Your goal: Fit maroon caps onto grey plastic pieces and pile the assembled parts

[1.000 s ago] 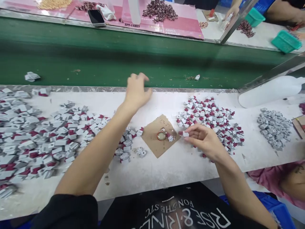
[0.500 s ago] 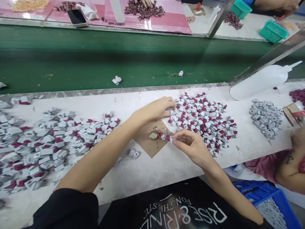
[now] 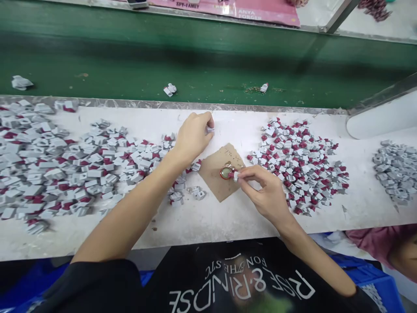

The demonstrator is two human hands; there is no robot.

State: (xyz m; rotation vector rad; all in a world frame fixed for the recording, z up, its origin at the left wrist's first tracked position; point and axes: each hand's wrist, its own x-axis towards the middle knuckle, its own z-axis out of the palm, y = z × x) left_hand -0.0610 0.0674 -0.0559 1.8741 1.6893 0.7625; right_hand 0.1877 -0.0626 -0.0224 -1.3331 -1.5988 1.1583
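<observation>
Left hand (image 3: pixel 192 135) has pulled back, apparently pinching a small piece (image 3: pixel 210 129).

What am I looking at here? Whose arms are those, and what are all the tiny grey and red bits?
There is no machine here, just a person working. The camera sits on the person's head and looks down, so you see their own two arms. The left hand pinches one small pale piece at its fingertips. The right hand holds another small piece right at a little round dish, which sits on a brown cardboard square. On the white table lie heaps of small grey and dark red pieces: a big pile on the left, another on the right, and an all-grey pile farther right. Behind the table runs a green belt with a few stray pieces on it.
</observation>
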